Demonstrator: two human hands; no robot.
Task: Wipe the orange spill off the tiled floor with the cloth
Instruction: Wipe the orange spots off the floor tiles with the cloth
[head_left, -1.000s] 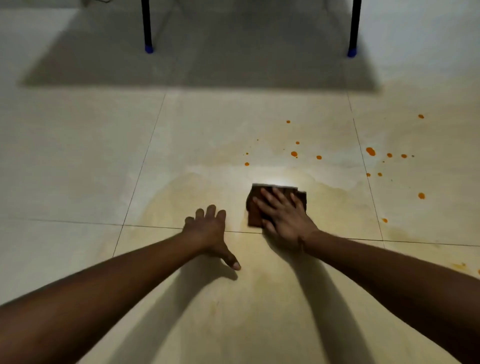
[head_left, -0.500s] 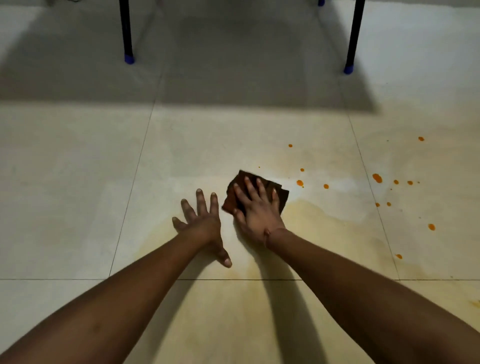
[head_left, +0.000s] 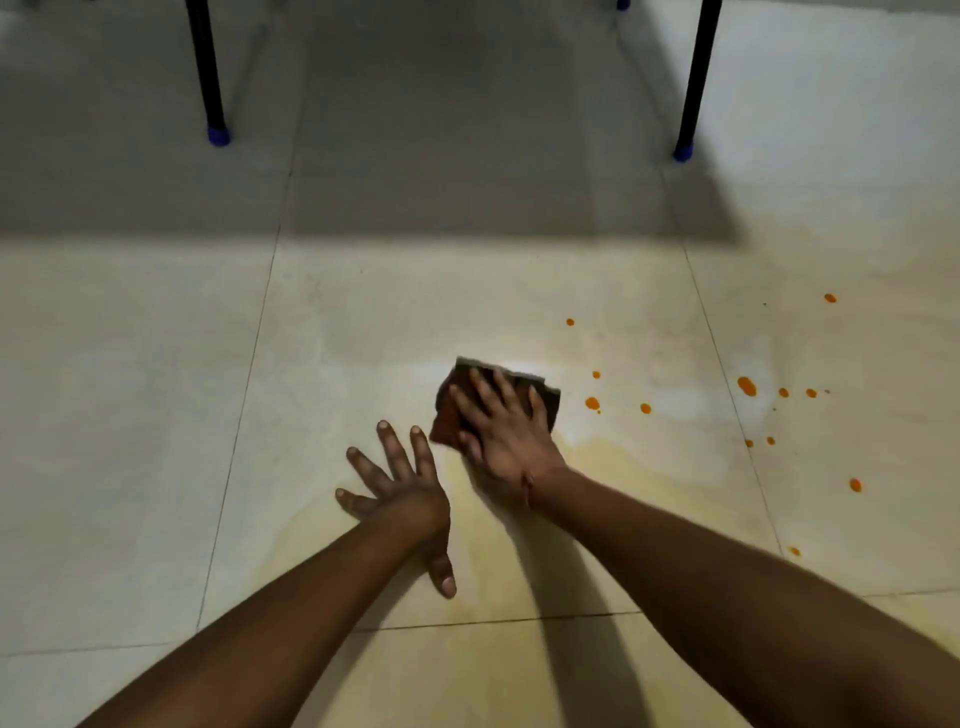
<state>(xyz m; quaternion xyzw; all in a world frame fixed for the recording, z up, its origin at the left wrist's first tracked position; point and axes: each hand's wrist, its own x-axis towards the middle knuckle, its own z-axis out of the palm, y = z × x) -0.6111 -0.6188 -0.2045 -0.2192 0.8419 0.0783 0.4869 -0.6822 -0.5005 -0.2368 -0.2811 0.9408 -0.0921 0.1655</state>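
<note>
A dark brown folded cloth lies flat on the pale tiled floor near the middle of the view. My right hand presses down on it with fingers spread, covering most of it. Just left of it, my left hand rests palm down on the tile, fingers apart and holding nothing. Orange drops dot the floor right of the cloth, with a bigger drop and several small ones further right. A faint yellowish smear spreads around and below my hands.
Two black furniture legs with blue feet stand at the back, one on the left and one on the right, casting a broad shadow. Grout lines cross the floor below my forearms.
My right hand has slid the cloth away from me and to the left, past the grout line, onto the tile with the drops. My left hand shifted forward with it, and the view tilted.
</note>
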